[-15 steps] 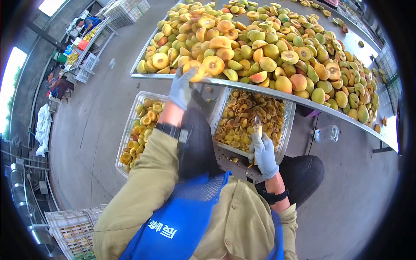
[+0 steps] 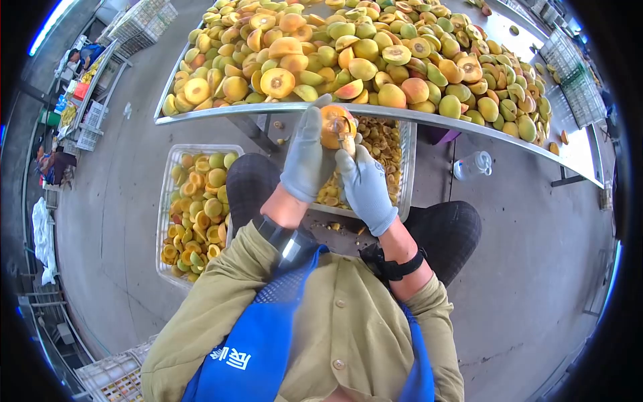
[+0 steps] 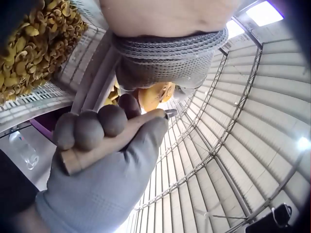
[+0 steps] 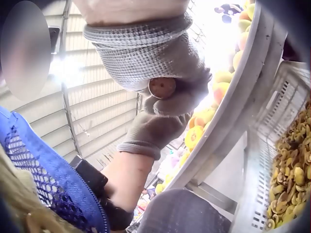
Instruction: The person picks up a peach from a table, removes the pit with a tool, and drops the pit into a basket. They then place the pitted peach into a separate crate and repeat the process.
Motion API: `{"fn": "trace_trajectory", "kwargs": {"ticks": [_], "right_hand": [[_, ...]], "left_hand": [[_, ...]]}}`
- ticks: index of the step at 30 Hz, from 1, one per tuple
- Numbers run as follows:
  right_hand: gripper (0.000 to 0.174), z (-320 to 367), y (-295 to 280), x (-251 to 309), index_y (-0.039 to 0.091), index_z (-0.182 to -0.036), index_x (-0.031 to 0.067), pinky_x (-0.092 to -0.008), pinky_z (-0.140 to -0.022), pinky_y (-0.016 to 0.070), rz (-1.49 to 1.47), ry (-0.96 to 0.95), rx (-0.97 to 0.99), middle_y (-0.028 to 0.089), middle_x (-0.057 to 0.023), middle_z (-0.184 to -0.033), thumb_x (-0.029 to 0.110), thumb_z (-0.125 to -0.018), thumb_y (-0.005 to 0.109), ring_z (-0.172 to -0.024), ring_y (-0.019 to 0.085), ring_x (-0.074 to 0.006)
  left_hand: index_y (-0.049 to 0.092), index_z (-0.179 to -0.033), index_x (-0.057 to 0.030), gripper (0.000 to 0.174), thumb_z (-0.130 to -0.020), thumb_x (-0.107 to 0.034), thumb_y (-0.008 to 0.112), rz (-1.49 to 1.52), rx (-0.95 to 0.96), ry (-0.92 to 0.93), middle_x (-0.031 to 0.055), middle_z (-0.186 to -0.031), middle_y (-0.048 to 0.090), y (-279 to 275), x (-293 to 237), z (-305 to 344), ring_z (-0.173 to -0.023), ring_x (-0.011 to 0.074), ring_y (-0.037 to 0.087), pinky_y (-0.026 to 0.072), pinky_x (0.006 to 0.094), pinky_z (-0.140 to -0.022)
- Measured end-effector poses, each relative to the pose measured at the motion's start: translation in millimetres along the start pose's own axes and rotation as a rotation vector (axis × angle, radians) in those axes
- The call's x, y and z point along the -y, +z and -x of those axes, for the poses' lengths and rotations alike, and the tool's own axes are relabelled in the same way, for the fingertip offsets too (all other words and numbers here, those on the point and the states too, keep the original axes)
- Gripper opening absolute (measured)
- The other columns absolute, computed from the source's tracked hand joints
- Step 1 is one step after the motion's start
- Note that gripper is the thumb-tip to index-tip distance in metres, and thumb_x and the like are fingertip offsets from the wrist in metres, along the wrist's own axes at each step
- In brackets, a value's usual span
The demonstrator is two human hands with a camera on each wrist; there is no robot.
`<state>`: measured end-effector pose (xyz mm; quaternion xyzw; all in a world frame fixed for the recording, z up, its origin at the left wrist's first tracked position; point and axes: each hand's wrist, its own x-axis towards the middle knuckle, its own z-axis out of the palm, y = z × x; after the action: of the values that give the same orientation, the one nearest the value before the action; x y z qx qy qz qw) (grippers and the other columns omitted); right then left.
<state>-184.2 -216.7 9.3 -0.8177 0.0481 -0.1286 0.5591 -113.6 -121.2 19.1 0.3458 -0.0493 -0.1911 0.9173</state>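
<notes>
My gloved left hand (image 2: 305, 157) holds a yellow-orange peach half (image 2: 337, 126), its cut face up, just in front of the table edge. My gloved right hand (image 2: 368, 184) grips a pitting knife with a wooden handle (image 3: 104, 146) and a thin curved metal blade (image 2: 345, 127). That blade lies against the middle of the cut face. In the left wrist view my left hand (image 3: 160, 73) wraps around the fruit and hides most of it. From the right wrist, the round handle end (image 4: 162, 88) pokes out of my right fist (image 4: 160, 63).
A metal-edged table (image 2: 469, 123) bears a heap of peach halves (image 2: 362, 50). Under its edge stands a white crate (image 2: 407, 167) of brown-yellow scraps. To the left is another crate (image 2: 161, 228) with peach halves. A clear plastic jug (image 2: 473, 166) stands on the floor at right.
My left hand has brought the peach half from the table edge to in front of me. My right hand has raised the pitting knife from over the scraps crate to the fruit. The head view has shifted.
</notes>
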Motion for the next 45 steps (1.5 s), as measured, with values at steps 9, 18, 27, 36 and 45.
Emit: {"fn": "trace_trajectory", "kwargs": {"ticks": [9,18,27,36,45], "right_hand": [[0.024,-1,7,-2,0.051,-0.09,-0.002,-0.0311,-0.05,0.0413,-0.065,0.047,0.067,0.053,-0.0052,-0.062,0.021,-0.094,0.048,-0.054,0.051,-0.0143],[0.031,-1,0,0,0.046,-0.091,0.0005,-0.0246,-0.035,0.0364,-0.407,0.336,0.376,0.046,-0.0011,-0.055,0.03,-0.097,0.04,-0.038,0.041,-0.0086],[0.038,0,-16,2,0.05,-0.083,0.0073,-0.0211,-0.03,0.0281,-1.254,0.803,0.662,0.038,0.0038,-0.051,0.042,-0.095,0.043,-0.033,0.031,-0.006],[0.04,18,-12,-29,0.053,-0.094,0.0074,-0.0203,-0.03,0.0261,-1.893,0.608,0.687,0.041,0.0048,-0.056,0.044,-0.097,0.036,-0.034,0.029,-0.0038],[0.039,45,-30,-59,0.049,-0.088,0.0058,-0.0228,-0.037,0.031,-0.94,0.884,0.318,0.039,0.0019,-0.057,0.043,-0.095,0.043,-0.041,0.036,-0.0077]], "left_hand": [[0.048,-0.115,-0.0063,0.044,-0.093,-0.044,0.045,-0.187,-0.082,0.149,0.01,-0.092,0.058,9,8,-1,-0.075,0.0197,0.06,0.0535,0.0325,-0.063],[0.051,-0.106,-0.004,0.039,-0.094,-0.041,0.047,-0.372,-0.179,0.159,0.0078,-0.085,0.059,-10,18,-4,-0.072,0.017,0.06,0.0529,0.0296,-0.06],[0.053,-0.107,-0.0082,0.044,-0.09,-0.049,0.049,-0.327,-0.059,0.048,0.0079,-0.091,0.06,-11,11,1,-0.071,0.0174,0.061,0.0528,0.0286,-0.057],[0.054,-0.102,-0.0086,0.045,-0.089,-0.052,0.048,-0.121,-0.13,0.005,0.0059,-0.089,0.059,-30,27,-12,-0.074,0.0175,0.06,0.0522,0.0288,-0.06],[0.059,-0.1,-0.0036,0.03,-0.094,-0.031,0.048,-0.699,-0.487,0.437,0.0073,-0.093,0.061,-194,-146,51,-0.082,0.0157,0.061,0.0524,0.0275,-0.07]]}}
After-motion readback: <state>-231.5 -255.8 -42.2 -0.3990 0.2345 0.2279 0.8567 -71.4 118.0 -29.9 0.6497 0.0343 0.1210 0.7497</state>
